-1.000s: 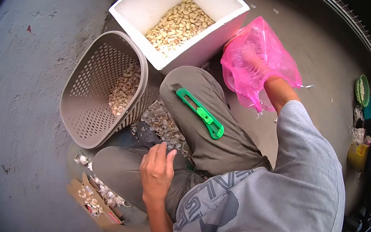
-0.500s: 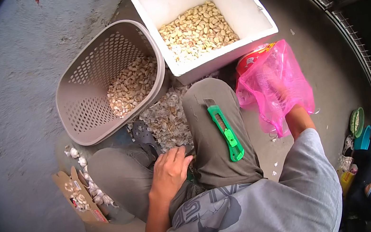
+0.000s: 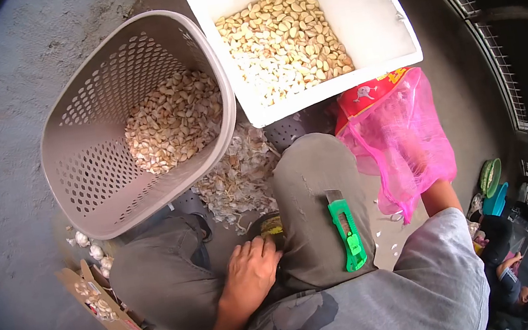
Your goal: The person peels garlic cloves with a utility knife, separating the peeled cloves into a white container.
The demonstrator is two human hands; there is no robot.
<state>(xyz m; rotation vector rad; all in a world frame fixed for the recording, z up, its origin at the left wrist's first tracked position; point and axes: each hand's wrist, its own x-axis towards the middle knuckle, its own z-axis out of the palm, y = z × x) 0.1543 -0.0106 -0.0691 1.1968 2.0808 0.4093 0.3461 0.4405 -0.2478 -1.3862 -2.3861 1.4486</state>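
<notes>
My right hand [image 3: 410,151] is inside a pink mesh bag [image 3: 378,131] with a red and yellow label, its fingers blurred by the mesh. My left hand [image 3: 253,269] rests between my legs beside my thigh, its fingers bent; whether it holds anything is hidden. On my right thigh lies a green utility knife [image 3: 347,233], blade exposed. A white foam box [image 3: 363,27] holds peeled garlic cloves [image 3: 298,30]. Left of it, a tilted beige perforated basket [image 3: 91,129] contains unpeeled cloves [image 3: 172,120].
Loose garlic skins [image 3: 239,182] are heaped on the floor between basket and knees. A cardboard box [image 3: 112,314] with garlic and whole bulbs [image 3: 96,251] are at the left. Green and blue containers [image 3: 496,198] and another person [image 3: 514,274] appear at far right.
The view has shifted, so the basket and foam box look larger and the knife appears lower. My right hand remains in the pink bag, and my left hand stays between my legs.
</notes>
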